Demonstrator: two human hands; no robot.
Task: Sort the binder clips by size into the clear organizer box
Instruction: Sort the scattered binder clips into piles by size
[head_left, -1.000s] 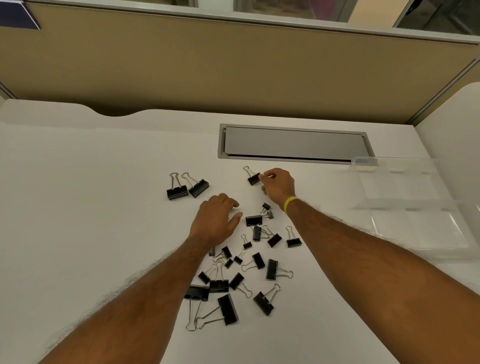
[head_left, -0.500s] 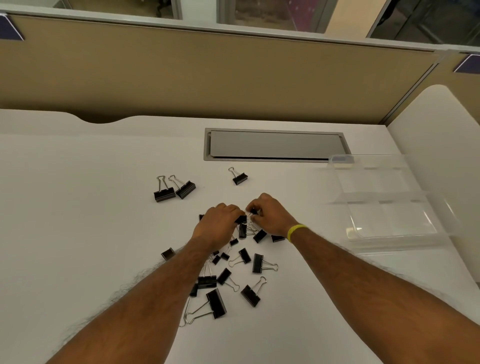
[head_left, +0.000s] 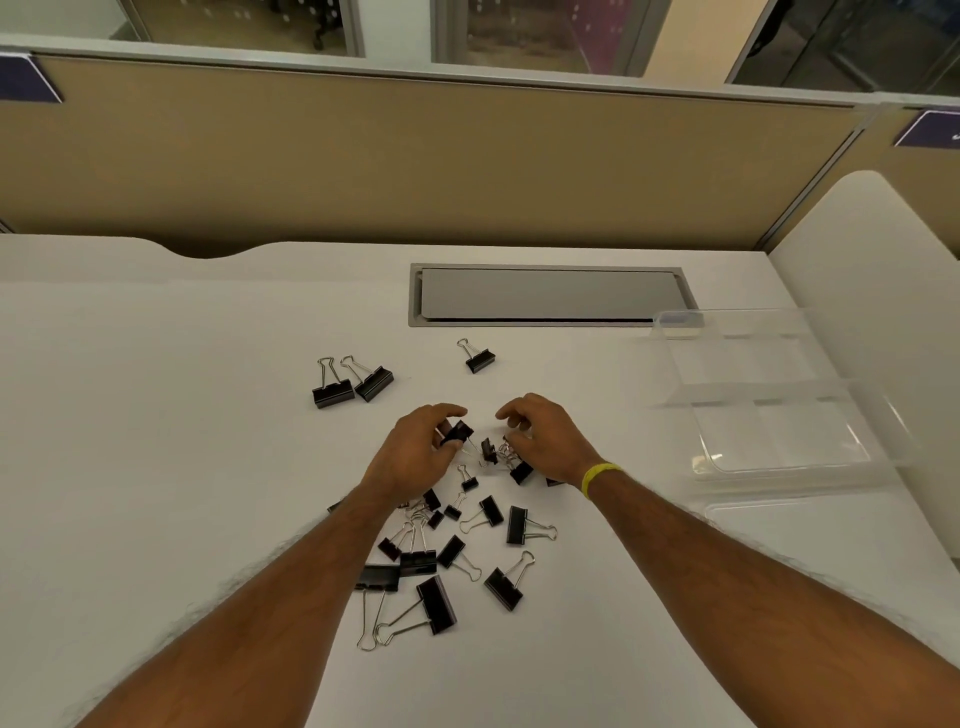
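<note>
Organizer box (head_left: 779, 415), clear, sits right of frame on the white surface (head_left: 156, 467); binder clips all lie outside it: main pile (head_left: 452, 551) lower centre, pair (head_left: 353, 387) upper left of the hands, single clip (head_left: 479, 358) above them. Left hand (head_left: 410, 462) palm down, pinching a small black clip (head_left: 461, 431). Right hand (head_left: 545, 447), yellow wristband (head_left: 597, 475), is curled over a small cluster (head_left: 496, 451); can't tell if it grips any.
</note>
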